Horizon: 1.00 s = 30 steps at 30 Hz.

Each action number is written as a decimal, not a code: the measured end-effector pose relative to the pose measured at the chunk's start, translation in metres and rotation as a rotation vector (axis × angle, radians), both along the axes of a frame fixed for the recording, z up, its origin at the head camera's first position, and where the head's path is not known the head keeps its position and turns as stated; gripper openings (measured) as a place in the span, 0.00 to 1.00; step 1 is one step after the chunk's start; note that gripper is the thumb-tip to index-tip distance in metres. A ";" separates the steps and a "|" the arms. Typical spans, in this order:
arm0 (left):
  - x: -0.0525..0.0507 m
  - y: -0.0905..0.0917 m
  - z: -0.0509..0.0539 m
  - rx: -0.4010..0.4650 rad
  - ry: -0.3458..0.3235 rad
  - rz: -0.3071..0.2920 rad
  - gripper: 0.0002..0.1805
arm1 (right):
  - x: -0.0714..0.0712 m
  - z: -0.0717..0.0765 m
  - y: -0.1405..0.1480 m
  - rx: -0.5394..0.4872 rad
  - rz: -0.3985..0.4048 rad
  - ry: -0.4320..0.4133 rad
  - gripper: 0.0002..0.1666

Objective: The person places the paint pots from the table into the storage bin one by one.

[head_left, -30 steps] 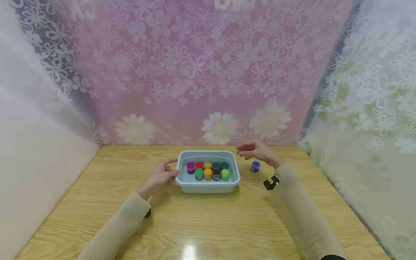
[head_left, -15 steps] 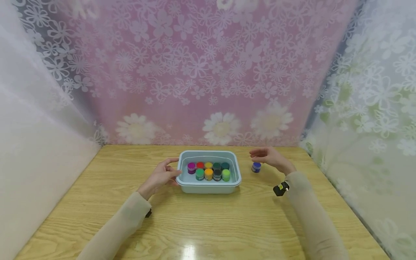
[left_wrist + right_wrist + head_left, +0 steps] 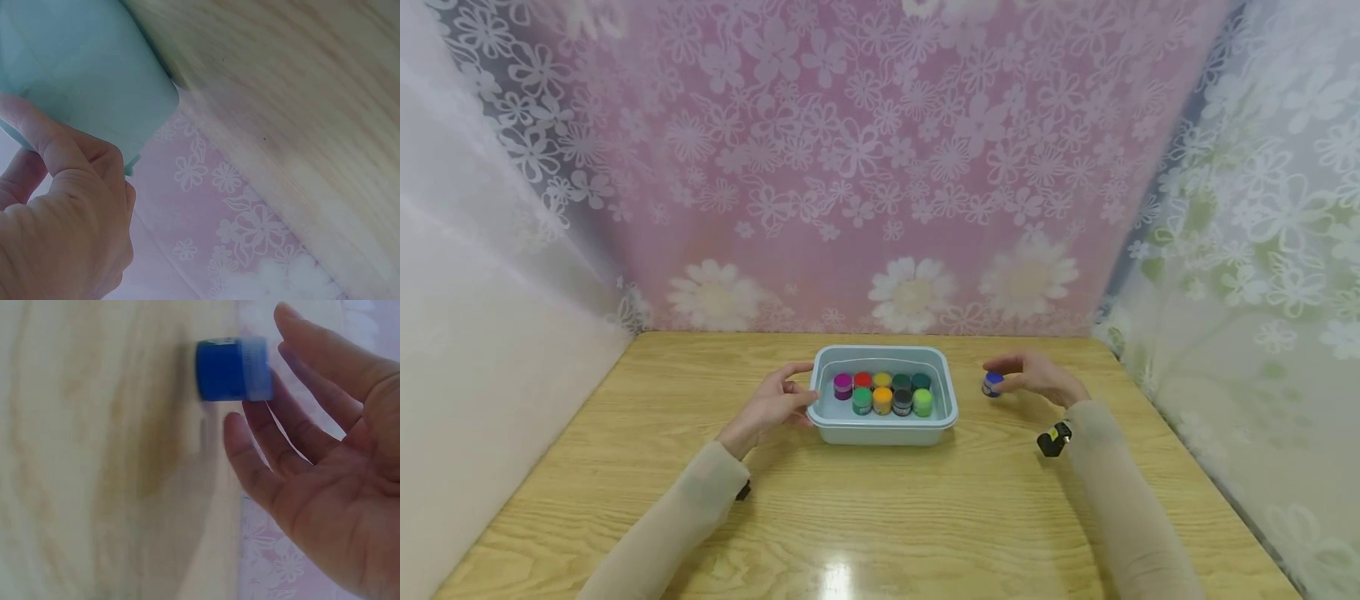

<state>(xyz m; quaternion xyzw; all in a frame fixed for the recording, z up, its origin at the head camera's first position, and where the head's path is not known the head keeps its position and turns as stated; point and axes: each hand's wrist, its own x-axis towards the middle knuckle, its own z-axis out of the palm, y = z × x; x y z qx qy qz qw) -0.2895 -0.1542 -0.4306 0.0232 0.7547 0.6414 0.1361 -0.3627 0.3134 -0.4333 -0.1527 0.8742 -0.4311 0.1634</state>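
Note:
My left hand [image 3: 771,408] grips the left end of a pale blue plastic tub [image 3: 880,435], thumb at the rim. In the left wrist view, the fingers of that hand [image 3: 69,206] lie against the tub's wall [image 3: 94,69]. Inside the tub stand several small paint jars, among them a purple one [image 3: 843,387], an orange one [image 3: 882,402] and a lime green one [image 3: 922,403]. To the right, a blue paint jar [image 3: 992,384] stands on the table. Around it is my right hand [image 3: 1037,377], fingers spread; in the right wrist view its thumb is apart from the blue jar [image 3: 231,370].
Everything stands on a wood-grain table [image 3: 880,517]. A pink flowered curtain [image 3: 850,208] hangs along the back edge, with pale curtains at the left [image 3: 497,292] and right [image 3: 1247,292]. Between the tub and the blue jar lies a narrow strip of tabletop.
My right hand has moved right from beside the tub's far corner and come down around the blue jar. The left hand stays on the tub.

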 end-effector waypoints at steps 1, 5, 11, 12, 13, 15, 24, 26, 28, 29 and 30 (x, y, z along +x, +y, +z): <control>0.000 0.000 0.000 -0.002 -0.002 -0.001 0.33 | 0.000 -0.002 0.001 0.002 0.009 -0.004 0.35; -0.001 0.000 0.000 0.000 -0.005 -0.004 0.34 | -0.001 -0.007 0.000 0.015 0.019 0.005 0.35; -0.001 -0.001 -0.001 -0.002 -0.004 0.004 0.34 | -0.001 -0.012 -0.005 0.057 0.004 0.039 0.31; -0.001 -0.001 -0.001 -0.004 -0.004 0.005 0.34 | -0.001 -0.012 -0.005 0.056 -0.004 0.032 0.31; -0.001 -0.001 -0.001 -0.006 -0.003 0.004 0.34 | -0.001 -0.013 -0.005 0.061 -0.007 0.033 0.30; -0.001 -0.001 -0.002 -0.005 -0.001 0.001 0.34 | -0.001 -0.013 -0.005 0.062 -0.010 0.036 0.30; 0.001 -0.001 -0.002 -0.007 -0.008 0.005 0.34 | 0.001 -0.013 -0.004 0.052 0.014 0.066 0.31; 0.001 -0.001 -0.002 -0.009 -0.008 0.002 0.34 | 0.002 -0.014 -0.003 0.047 0.011 0.065 0.31; 0.000 -0.001 -0.002 -0.003 -0.008 0.002 0.34 | 0.003 -0.014 -0.003 0.046 0.012 0.069 0.32; 0.001 0.000 -0.002 -0.003 -0.005 0.001 0.33 | 0.004 -0.014 -0.003 0.041 0.008 0.066 0.32; 0.001 0.000 -0.002 -0.002 -0.005 0.000 0.33 | 0.005 -0.014 -0.003 0.038 0.005 0.064 0.32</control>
